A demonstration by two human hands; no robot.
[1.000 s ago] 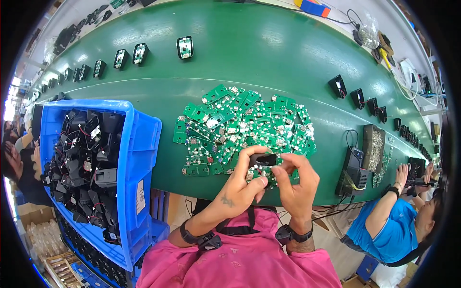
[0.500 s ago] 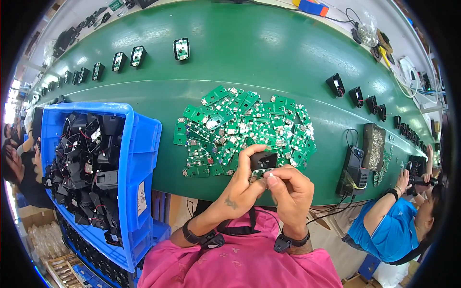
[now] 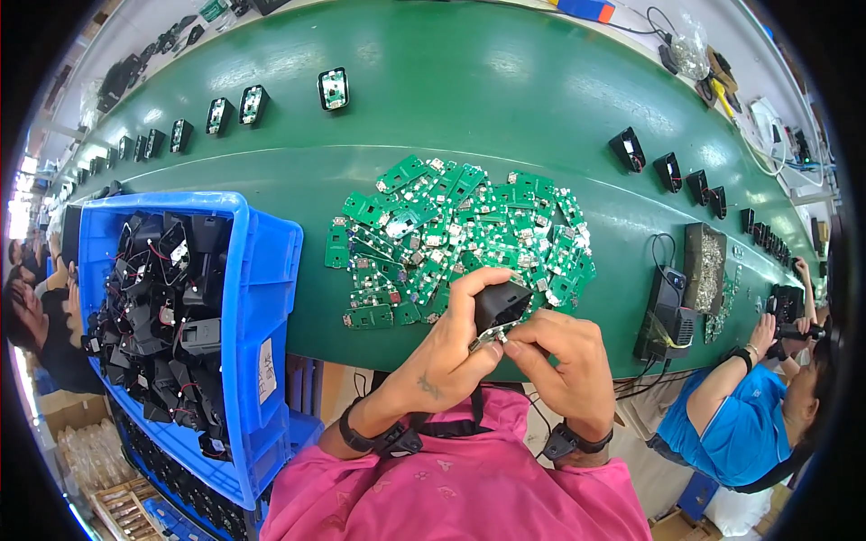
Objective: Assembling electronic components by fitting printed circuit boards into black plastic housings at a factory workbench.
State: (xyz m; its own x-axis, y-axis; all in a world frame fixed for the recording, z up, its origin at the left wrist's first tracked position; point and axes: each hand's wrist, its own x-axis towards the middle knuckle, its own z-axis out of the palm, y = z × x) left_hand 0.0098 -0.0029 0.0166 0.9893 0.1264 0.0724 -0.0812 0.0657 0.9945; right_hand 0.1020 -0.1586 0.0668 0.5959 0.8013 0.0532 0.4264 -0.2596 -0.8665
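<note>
My left hand (image 3: 440, 353) is closed around a black plastic housing (image 3: 498, 305), its open hollow side turned to the right. Along the near edge of that housing, my left thumb keeps a small circuit board (image 3: 490, 336) pressed in the same grip. My right hand (image 3: 570, 362) is at the board's right end, thumb and forefinger pinched together; whatever lies between those fingertips is too small to make out. Just beyond both hands, a loose pile of green circuit boards (image 3: 451, 225) covers the middle of the green table (image 3: 505, 99).
At left stands a blue crate (image 3: 263, 270) heaped with black housings (image 3: 167, 316). Housings fitted with boards (image 3: 334, 88) line the far left; hollow black housings (image 3: 627, 149) line the right. A black box-shaped device (image 3: 666, 320) with cables sits near a co-worker in blue (image 3: 740, 424).
The housing has tilted in my left hand, showing more of its hollow side. My right hand has shifted slightly right and turned, its fingertips now lower at the board's end.
</note>
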